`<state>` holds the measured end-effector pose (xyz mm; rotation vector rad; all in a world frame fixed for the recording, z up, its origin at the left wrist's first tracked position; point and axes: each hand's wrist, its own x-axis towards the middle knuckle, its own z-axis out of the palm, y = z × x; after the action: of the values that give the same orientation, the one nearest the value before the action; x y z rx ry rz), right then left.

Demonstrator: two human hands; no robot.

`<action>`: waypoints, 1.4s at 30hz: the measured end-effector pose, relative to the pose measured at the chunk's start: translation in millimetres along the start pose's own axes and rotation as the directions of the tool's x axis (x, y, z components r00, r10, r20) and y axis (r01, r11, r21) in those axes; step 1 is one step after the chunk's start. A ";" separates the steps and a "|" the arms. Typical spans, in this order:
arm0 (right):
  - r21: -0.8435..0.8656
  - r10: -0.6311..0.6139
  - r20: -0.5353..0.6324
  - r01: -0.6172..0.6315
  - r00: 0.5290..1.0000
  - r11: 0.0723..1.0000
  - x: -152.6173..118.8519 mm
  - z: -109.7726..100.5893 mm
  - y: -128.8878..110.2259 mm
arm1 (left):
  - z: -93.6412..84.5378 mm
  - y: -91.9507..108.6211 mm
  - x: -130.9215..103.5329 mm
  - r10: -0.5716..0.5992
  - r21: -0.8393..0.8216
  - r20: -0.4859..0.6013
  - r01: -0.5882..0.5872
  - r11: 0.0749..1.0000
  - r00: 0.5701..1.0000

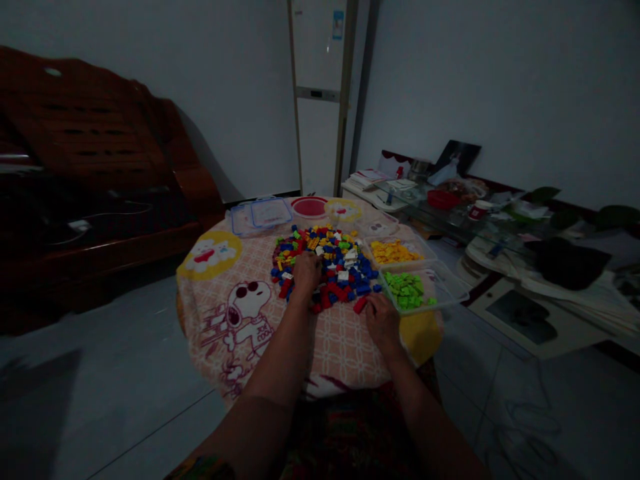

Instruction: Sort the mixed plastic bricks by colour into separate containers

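- Bench [345, 353]: I viewed it from the head camera as a round surface under a pink patterned cloth, with a cartoon dog print [253, 308] on the left side.
- Right hand [383, 320]: it rested low over the near right part of the bench, fingers bent and drawn together. The fingertips touched the right end of a red brick [359, 305]. I could not tell whether they gripped it.
- Left hand [306, 272]: it reached into the front left of the brick pile, fingers curled downward and partly hidden. I could not tell how far they were open, or whether a brick was held.
- Brick pile [345, 273]: it lay mid-bench, loose and mixed, in red, blue, white, yellow and green.
- Green bricks [406, 290]: these sat in a clear tray [453, 291] to the right of the pile, just beyond the right hand.
- Yellow bricks [395, 252]: these sat in a second clear tray [429, 252], directly behind the first.
- Blue-edged clear lids [263, 215]: these lay at the far left of the bench.
- Tall white cabinet [320, 143]: it stood beyond the bench, near the wall corner.
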<state>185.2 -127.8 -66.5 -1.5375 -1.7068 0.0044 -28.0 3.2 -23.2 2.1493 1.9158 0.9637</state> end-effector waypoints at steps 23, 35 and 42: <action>0.013 0.003 0.001 -0.003 1.000 1.000 -0.6 1.2 2.2 | 3.5 -5.3 -0.9 -0.031 -0.005 0.023 0.031 1.000 0.999; 0.007 0.003 0.006 -0.003 1.000 1.000 -0.6 1.2 3.1 | -7.0 4.7 -1.7 -0.048 -0.063 -0.038 0.046 0.997 0.998; 0.020 -0.007 0.010 0.007 1.000 1.000 0.9 1.8 3.3 | -5.8 16.5 -5.6 -0.034 -0.434 -0.035 0.015 0.901 0.999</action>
<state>187.0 -125.3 -68.9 -1.5189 -1.7152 0.0255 -16.8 -7.2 -12.9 1.8530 1.5485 1.2954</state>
